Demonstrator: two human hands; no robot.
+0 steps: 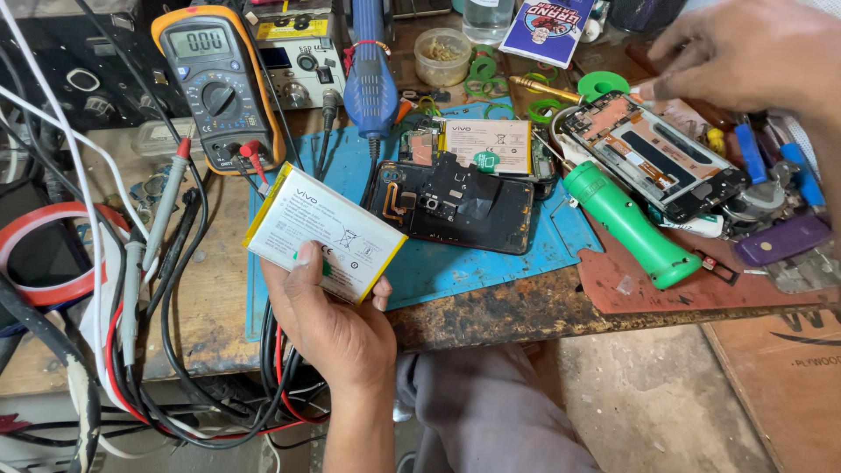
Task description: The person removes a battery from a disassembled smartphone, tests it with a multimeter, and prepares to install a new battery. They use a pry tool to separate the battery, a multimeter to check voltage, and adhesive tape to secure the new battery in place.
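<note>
Above a cluttered bench, the left hand (337, 328) gripped a white battery (322, 230), already out of its phone. The opened phone (455, 197) lay on a blue mat (491, 263), still unassembled. The right hand (745, 57), fingers curled, reached over a second phone (653, 153); its hold was unclear.

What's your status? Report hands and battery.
Left hand gripping flat white battery over blue mat. Right hand reaching above opened phone frame. Green tool beside it.

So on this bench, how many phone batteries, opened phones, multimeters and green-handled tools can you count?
Phone batteries: 2, one in the left hand at, one on the mat
Opened phones: 2
Multimeters: 1
Green-handled tools: 1
Total: 6
</note>
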